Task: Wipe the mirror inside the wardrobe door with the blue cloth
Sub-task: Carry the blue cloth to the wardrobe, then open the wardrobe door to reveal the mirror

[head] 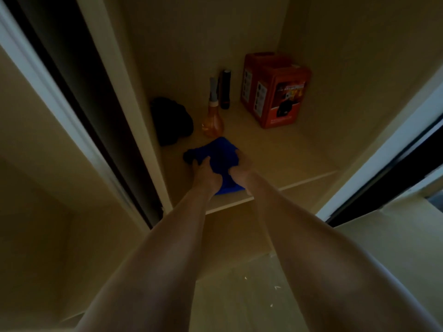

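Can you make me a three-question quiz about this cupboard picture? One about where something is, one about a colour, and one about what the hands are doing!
1. Where does the blue cloth lie?
A. On the wardrobe shelf, near its front edge
B. On top of the red box
C. On the floor

2. What colour is the round-bellied bottle behind the cloth?
A. Green
B. Orange
C. White

3. What are the two hands doing?
A. Hanging at the person's sides
B. Lifting the red box
C. Both gripping the cloth

Answers:
1. A, the cloth rests on the shelf board, in front of the bottle.
2. B, its body glows orange under a grey neck.
3. C, the left hand and the right hand each have fingers dug into the cloth.
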The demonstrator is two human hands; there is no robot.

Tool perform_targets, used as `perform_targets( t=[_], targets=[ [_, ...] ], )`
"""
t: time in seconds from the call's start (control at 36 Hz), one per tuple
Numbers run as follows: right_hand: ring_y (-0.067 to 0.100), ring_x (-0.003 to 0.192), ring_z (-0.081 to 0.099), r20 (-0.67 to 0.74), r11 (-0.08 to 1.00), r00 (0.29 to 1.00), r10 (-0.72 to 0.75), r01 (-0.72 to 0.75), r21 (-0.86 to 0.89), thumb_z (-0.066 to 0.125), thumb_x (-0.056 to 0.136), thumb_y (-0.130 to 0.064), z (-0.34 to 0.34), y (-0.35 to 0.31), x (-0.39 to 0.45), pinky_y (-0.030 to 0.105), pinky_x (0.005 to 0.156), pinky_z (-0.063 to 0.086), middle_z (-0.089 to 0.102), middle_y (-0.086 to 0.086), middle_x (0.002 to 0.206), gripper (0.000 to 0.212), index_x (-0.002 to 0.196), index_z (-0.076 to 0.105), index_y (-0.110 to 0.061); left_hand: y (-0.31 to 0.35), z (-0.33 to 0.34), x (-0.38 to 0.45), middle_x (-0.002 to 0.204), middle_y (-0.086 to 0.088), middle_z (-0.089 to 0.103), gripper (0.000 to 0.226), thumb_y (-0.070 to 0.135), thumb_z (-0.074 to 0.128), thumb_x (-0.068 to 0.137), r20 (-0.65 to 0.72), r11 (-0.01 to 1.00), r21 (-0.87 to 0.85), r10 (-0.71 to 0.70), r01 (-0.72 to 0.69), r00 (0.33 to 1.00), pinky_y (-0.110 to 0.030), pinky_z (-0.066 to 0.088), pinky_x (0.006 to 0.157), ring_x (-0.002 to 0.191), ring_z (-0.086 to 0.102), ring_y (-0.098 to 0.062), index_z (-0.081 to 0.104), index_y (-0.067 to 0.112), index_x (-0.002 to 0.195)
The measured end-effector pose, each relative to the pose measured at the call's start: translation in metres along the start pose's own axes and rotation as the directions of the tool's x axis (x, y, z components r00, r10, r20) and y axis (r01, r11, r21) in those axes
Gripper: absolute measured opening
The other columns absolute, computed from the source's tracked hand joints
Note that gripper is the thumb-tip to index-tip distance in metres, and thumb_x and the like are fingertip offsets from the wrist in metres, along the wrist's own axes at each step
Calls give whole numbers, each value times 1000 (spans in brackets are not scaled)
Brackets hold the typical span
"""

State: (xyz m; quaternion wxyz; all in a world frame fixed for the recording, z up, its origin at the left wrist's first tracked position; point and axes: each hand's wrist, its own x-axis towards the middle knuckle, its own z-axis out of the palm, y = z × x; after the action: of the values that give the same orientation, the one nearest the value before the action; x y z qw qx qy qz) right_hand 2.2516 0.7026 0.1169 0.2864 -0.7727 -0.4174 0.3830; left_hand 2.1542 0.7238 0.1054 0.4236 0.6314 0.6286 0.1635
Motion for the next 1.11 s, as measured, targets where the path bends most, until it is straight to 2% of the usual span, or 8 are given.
perform_targets(
  t=[0.14,0.36,0.53,0.61,0.78,0.89,1.0,1.11],
  targets=[
    [31,133,36,0,977,1000,-13,13,-213,48,87,-4,-1,9,-10,46,100,44,14,4,157,71,150,19,-21,-16,2,-15,156,-9,-6,65,2,47,89,-30,992,124,26,-22,999,-37,37,100,142,10,-28,21,21,146],
    [28,127,42,-72,940,985,-159,129,-315,49,89,-10,9,1,-54,45,104,38,43,7,143,57,143,35,-19,-20,6,-63,152,-8,10,57,19,57,86,-112,975,211,95,-70,989,-39,42,98,128,35,-29,33,18,138],
    [20,92,59,-92,934,961,-262,229,-273,51,92,-23,26,-16,-99,35,74,49,62,1,109,17,108,57,-21,-28,-8,-110,125,-5,44,37,17,56,85,-280,961,235,212,-147,936,-35,48,65,94,54,-23,42,16,119],
    [18,80,56,-86,922,947,-308,276,-270,50,93,-26,37,-26,-121,31,62,42,61,-1,94,9,93,57,-22,-39,-18,-133,112,-2,51,26,25,52,87,-376,960,227,243,-165,894,-29,34,46,76,53,-19,39,19,109],
    [13,72,55,-100,888,905,-415,378,-262,51,92,-26,58,-41,-159,26,54,39,58,-6,82,11,84,59,-23,-64,-39,-163,98,2,57,22,31,50,85,-478,961,206,264,-185,838,-30,39,51,71,54,-18,37,23,102],
    [15,78,59,-119,882,889,-442,408,-235,50,91,-21,74,-53,-178,26,55,43,61,-7,87,13,89,63,-24,-77,-59,-177,85,6,58,14,31,50,82,-522,958,237,265,-160,811,-25,31,46,63,49,-12,39,27,90],
    [17,104,59,-80,872,889,-450,418,-255,54,91,-19,95,-64,-196,31,74,49,62,-6,118,29,120,57,-25,-93,-78,-189,86,6,55,13,31,51,82,-599,982,182,148,-46,787,-23,25,44,58,43,-7,40,26,85],
    [21,113,58,-113,887,894,-434,402,-228,56,91,-24,110,-72,-207,30,76,45,58,-1,128,46,134,42,-23,-99,-96,-191,107,3,48,31,35,54,84,-489,992,128,80,-19,868,-23,27,44,73,49,-10,40,22,109]
  ],
)
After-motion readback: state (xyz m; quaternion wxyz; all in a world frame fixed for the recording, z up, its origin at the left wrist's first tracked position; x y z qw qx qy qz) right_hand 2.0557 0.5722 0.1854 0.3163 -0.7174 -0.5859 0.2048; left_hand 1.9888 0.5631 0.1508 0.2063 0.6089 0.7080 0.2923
